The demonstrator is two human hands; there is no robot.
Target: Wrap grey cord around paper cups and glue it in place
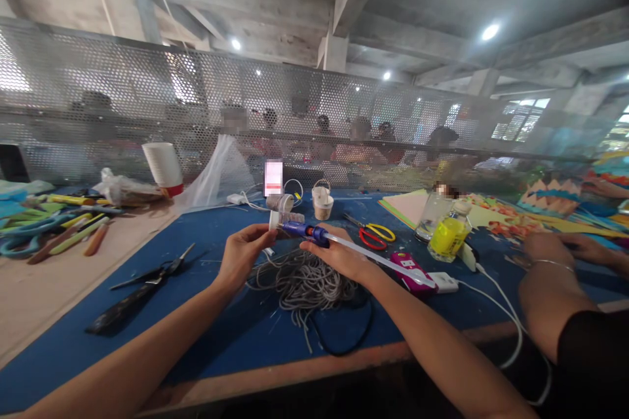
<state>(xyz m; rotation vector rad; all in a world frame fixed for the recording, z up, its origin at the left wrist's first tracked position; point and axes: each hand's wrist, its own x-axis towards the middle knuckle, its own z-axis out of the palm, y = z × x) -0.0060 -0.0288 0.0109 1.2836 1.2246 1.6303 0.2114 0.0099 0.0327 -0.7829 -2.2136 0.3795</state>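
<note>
Above a heap of grey cord (304, 285) on the blue table (221, 340), the left hand (242, 255) pinches the white tip and the right hand (339, 255) wraps the blue middle of a long clear-tailed tool (314, 234), near a bottle (448, 234) of yellow liquid and a cup stack (164, 167); no writing is readable.

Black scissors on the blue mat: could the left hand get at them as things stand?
Probably yes, once freed: the black scissors lie uncovered, with bare mat between, but the left hand now pinches the blue tool.
</note>
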